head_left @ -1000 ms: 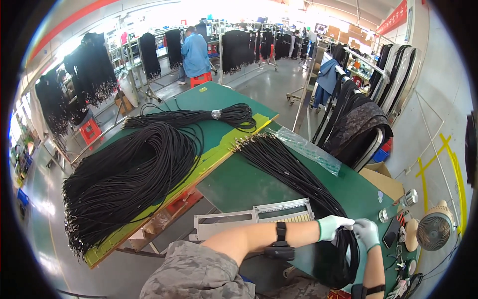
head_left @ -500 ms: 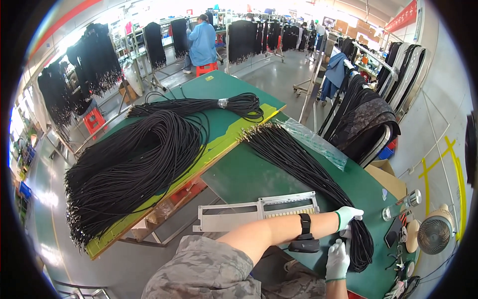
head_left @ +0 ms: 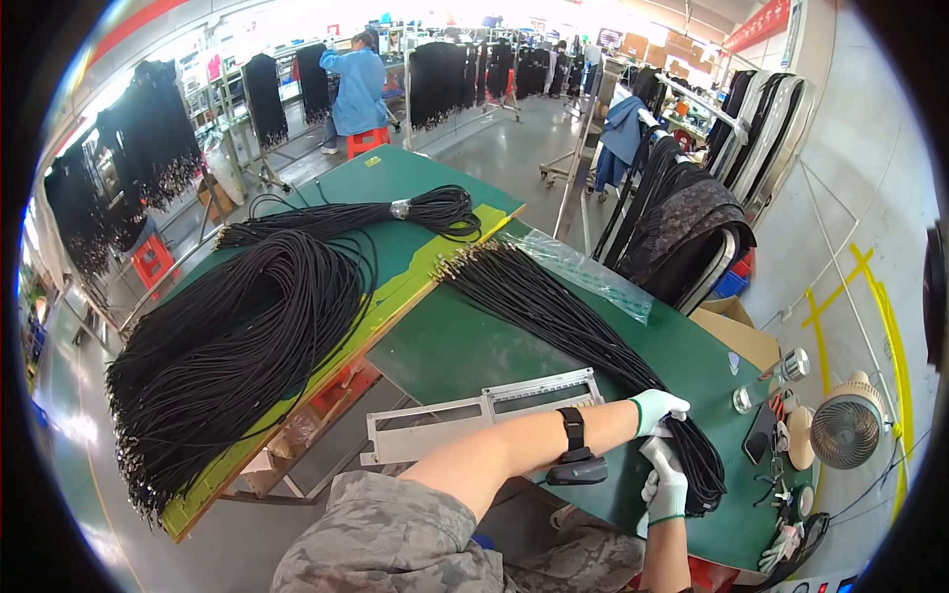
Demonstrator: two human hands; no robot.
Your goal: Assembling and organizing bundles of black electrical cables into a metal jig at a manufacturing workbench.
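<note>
A long bundle of black cables (head_left: 583, 321) with metal ends lies across the green table, its looped end (head_left: 704, 465) toward me at the right. My left hand (head_left: 656, 411), in a white glove, closes around the bundle just above the loop. Just below it, left of the loop, is my gloved right hand (head_left: 666, 494), its fingers closed on a pale greyish strip (head_left: 655, 454). The strip stands up against the cables; its far end is hidden. A grey metal frame (head_left: 425, 432) with rectangular openings lies beside my left forearm.
Large loose black cables (head_left: 247, 336) and a film-tied bundle (head_left: 346, 214) cover the left table. Clear plastic bags (head_left: 583, 272) lie beyond my bundle. At right stand a small fan (head_left: 848, 427), a clear jar (head_left: 771, 383), a phone (head_left: 760, 435) and tools. A person in blue (head_left: 356, 89) works farther off.
The whole view has shifted, so the tables sit farther left in it. My right hand has moved up closer to my left, with the pale strip now at its fingers. My left hand keeps its grip.
</note>
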